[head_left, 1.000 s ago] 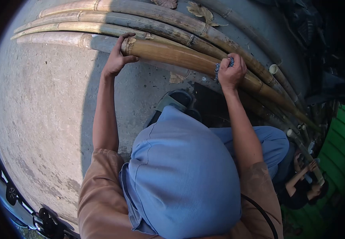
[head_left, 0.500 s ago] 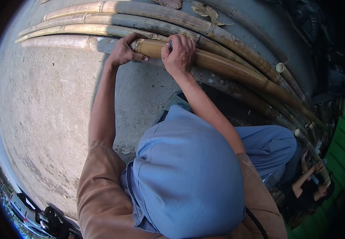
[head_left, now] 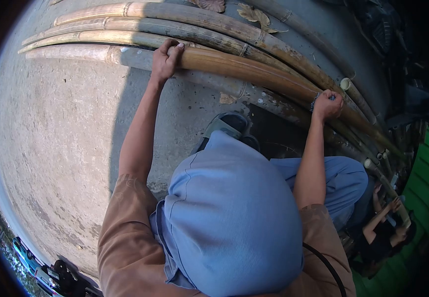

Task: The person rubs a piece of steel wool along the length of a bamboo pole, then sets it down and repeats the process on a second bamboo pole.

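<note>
My left hand point(head_left: 165, 60) is closed round the left end of a brown bamboo pole point(head_left: 244, 69), with the thumb on top. Farther right along the same pole, my right hand point(head_left: 329, 105) is clenched against its surface. A dark, glittery wad that looks like a metal scourer point(head_left: 315, 101) pokes out of that fist; most of it is hidden by the fingers. The brown pole lies over a paler bamboo pole point(head_left: 209, 83) on the ground.
More bamboo poles point(head_left: 185, 28) lie alongside, beyond my hands. Dry leaves point(head_left: 256, 16) rest behind them. A sandal point(head_left: 232, 121) shows below the poles. At the lower right another person point(head_left: 380, 230) handles a pole near green corrugated sheeting point(head_left: 425, 183). Vehicles point(head_left: 41, 274) stand at lower left.
My right hand has slid far to the right along the brown pole with the wad. My left hand has shifted slightly right at the pole's end, and its grip has changed.
</note>
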`<control>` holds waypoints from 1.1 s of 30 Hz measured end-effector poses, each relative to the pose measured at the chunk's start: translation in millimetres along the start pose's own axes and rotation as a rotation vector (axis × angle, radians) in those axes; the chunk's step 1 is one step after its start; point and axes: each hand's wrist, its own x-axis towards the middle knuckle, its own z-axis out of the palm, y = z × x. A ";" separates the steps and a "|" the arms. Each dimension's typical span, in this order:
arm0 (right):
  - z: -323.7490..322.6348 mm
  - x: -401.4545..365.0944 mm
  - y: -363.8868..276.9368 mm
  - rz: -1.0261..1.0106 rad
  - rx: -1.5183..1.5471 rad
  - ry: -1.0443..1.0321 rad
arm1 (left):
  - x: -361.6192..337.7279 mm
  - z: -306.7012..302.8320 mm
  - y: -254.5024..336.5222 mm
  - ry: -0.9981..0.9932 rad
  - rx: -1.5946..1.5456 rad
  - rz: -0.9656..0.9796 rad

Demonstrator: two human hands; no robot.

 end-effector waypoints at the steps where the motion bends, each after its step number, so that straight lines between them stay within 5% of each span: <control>1: 0.5 -9.6 -20.9 -0.062 0.018 0.009 | 4.4 1.3 2.0 -0.009 0.018 -0.011; 8: -26.5 -137.7 -312.9 -0.415 0.645 -0.510 | 29.8 7.1 -10.9 -0.090 0.175 -0.056; 10: -27.0 -168.4 -361.5 -0.477 0.709 -0.559 | 28.3 6.2 -29.4 -0.053 0.134 0.115; 13: -25.3 -155.8 -339.1 -0.423 0.686 -0.619 | 29.5 10.3 -25.1 -0.092 0.182 -0.073; 15: -19.7 -128.4 -281.2 -0.410 0.577 -0.451 | 32.4 12.8 -17.9 -0.054 0.227 -0.223; 22: 19.1 19.3 19.0 -0.064 -0.044 -0.128 | 37.1 16.6 -18.5 -0.079 0.312 -0.206; 25: 9.7 9.5 0.2 0.011 -0.152 -0.137 | 38.4 16.1 -11.8 -0.061 0.333 -0.177; 27: 7.2 -24.8 -33.3 -0.130 -0.016 -0.103 | 35.3 17.6 -12.3 -0.064 0.347 -0.181; 31: -55.5 -77.1 -141.1 -0.207 -0.058 -0.529 | 34.1 16.5 -13.4 -0.071 0.352 -0.198; 33: -62.4 -92.2 -157.9 -0.212 -0.024 -0.580 | 37.6 18.8 -13.5 -0.056 0.336 -0.208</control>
